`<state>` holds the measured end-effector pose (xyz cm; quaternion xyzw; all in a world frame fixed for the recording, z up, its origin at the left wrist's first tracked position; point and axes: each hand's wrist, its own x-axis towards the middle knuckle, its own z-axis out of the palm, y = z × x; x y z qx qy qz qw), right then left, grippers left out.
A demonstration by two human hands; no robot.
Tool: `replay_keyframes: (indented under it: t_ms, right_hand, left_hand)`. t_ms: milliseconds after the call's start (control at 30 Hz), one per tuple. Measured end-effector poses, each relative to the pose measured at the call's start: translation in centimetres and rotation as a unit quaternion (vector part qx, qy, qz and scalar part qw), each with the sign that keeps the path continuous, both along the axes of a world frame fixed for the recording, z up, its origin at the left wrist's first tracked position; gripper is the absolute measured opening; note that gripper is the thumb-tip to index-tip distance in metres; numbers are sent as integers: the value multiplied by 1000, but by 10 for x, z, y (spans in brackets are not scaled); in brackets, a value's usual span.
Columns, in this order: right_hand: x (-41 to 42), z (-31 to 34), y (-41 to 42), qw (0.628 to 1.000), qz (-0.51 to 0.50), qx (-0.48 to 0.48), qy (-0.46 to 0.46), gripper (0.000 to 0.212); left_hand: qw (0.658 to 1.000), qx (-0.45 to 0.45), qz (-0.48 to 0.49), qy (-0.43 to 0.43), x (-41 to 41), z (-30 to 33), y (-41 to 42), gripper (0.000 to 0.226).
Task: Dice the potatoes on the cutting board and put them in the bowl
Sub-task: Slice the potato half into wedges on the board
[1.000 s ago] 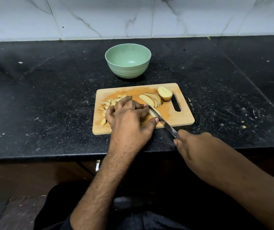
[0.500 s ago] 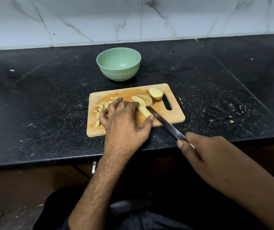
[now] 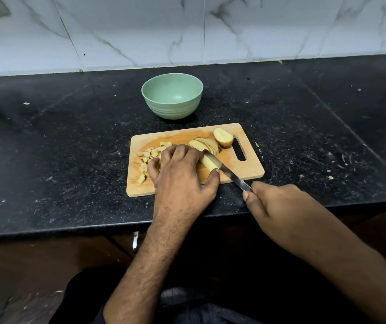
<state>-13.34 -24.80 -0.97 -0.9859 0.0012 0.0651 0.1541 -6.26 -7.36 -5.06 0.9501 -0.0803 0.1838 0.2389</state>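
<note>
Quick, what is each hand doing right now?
Left hand: fingers curled, holding a potato piece on the cutting board.
Right hand: gripping the knife.

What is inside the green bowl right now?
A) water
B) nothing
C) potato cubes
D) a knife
B, the bowl shows only its bare green inside, while the potato cubes all lie on the cutting board.
</note>
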Motion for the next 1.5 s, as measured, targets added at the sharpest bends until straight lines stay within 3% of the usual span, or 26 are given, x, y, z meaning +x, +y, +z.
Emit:
replay_keyframes:
  t_ms: [733,933,1500]
  right_hand:
    - [19,6,18,998,45,-45,29,21]
    - [-11,13,0,995,47,-42,72,25]
    - [-37,22,-8,997,15,-60,42,36]
  left_hand:
    - [1000,-4,-5,9,5,-1,3,41]
    - [1000,-8,-6,5,3,0,2,39]
    - [1000,-19,-8,-9,0,-1,4,43]
